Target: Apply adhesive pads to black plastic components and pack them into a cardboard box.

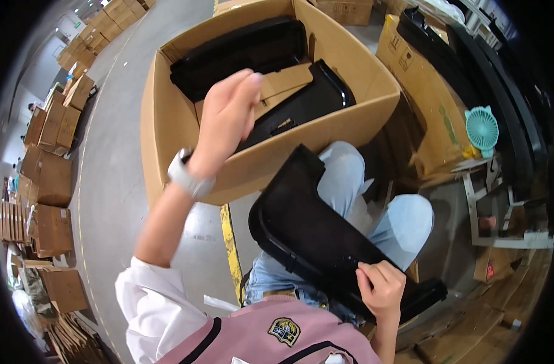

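Note:
A black moulded plastic panel (pixel 313 224) with a wide, bent end lies tilted across my lap. My right hand (pixel 383 288) is over its lower right part, thumb and fingers pinched together; whatever they hold, if anything, is too small to make out. Raised above the near side of an open cardboard box (pixel 277 155), my left hand (pixel 228 115) is closed, and what may be inside its curled fingers is hidden. Inside the box, one black plastic part (pixel 246 51) leans along the far wall. A second black panel (pixel 325 91) lies nearer, beside a folded cardboard piece (pixel 286 82).
To the right stand a tall carton (pixel 419 91) with long black parts beside it, a turquoise fan-like object (pixel 482 130) and a white metal frame (pixel 471 206). Stacked cartons (pixel 49 173) line the far left. A yellow floor stripe (pixel 231 249) runs beneath the box.

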Demonstrator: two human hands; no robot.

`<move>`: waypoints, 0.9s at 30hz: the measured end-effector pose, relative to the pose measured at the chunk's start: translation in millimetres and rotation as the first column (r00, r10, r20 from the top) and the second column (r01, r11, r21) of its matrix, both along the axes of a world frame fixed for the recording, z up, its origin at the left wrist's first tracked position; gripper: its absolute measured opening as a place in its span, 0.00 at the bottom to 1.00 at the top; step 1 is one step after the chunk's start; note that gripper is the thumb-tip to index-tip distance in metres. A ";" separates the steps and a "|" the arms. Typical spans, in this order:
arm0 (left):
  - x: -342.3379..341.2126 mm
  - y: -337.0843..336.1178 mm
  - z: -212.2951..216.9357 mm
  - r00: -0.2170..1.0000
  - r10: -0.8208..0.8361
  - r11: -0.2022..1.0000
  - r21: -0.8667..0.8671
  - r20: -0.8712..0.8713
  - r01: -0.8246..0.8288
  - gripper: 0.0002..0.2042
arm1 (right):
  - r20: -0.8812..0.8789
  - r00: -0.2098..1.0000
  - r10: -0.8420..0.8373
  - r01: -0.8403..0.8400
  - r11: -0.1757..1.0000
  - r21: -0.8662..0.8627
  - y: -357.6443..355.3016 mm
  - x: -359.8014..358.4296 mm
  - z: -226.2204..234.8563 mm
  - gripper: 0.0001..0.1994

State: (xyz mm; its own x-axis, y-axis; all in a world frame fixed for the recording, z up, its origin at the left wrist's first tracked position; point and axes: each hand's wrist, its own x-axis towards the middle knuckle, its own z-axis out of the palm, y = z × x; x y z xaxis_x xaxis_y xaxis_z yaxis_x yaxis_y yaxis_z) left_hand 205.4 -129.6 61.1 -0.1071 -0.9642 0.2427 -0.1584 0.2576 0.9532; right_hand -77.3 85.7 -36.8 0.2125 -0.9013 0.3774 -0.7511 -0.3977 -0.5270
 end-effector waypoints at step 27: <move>106.5 -159.3 21.0 0.136 0.633 0.730 -0.647 0.762 0.221 0.12 | 0.147 0.072 -0.987 0.878 0.133 0.460 214.9 -303.5 -227.1 0.10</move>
